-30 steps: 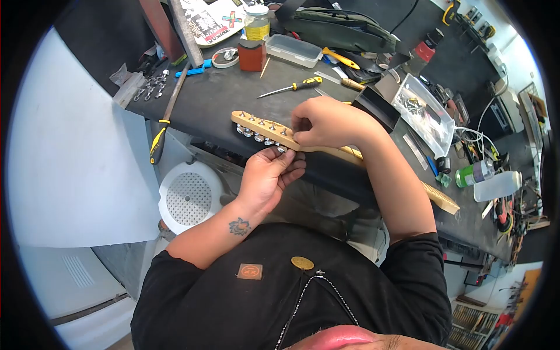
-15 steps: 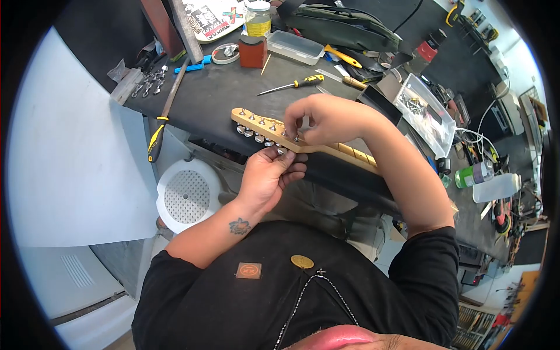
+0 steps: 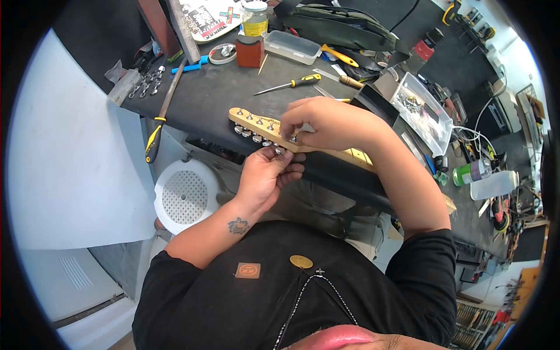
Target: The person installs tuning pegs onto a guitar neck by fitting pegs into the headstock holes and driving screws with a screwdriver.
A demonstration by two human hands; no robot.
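A light wooden guitar neck (image 3: pixel 357 156) lies slantwise along the bench's front edge, its headstock (image 3: pixel 249 119) pointing left. Metal posts stand on the headstock's face, and silver tuner knobs (image 3: pixel 255 139) line its lower side. My left hand (image 3: pixel 262 178) is below the headstock, thumb and fingers closed on the tuner knob (image 3: pixel 280 150) nearest the neck. Over the headstock's neck end is my right hand (image 3: pixel 318 121), fingers curled, with thumb and forefinger apart around a metal post. My right forearm covers part of the neck.
A yellow-black screwdriver (image 3: pixel 291 84) lies behind the headstock. Further back are a red-brown block (image 3: pixel 250 52), a clear plastic box (image 3: pixel 293 48) and a green bag (image 3: pixel 344 26). A parts tray (image 3: pixel 421 111) and bottles (image 3: pixel 472 172) are to the right. A file (image 3: pixel 154 140) overhangs the left edge.
My right hand has lifted from its pinch at the headstock's neck end, and its thumb and forefinger have parted. My left hand has kept hold of the knob. The view has shifted slightly.
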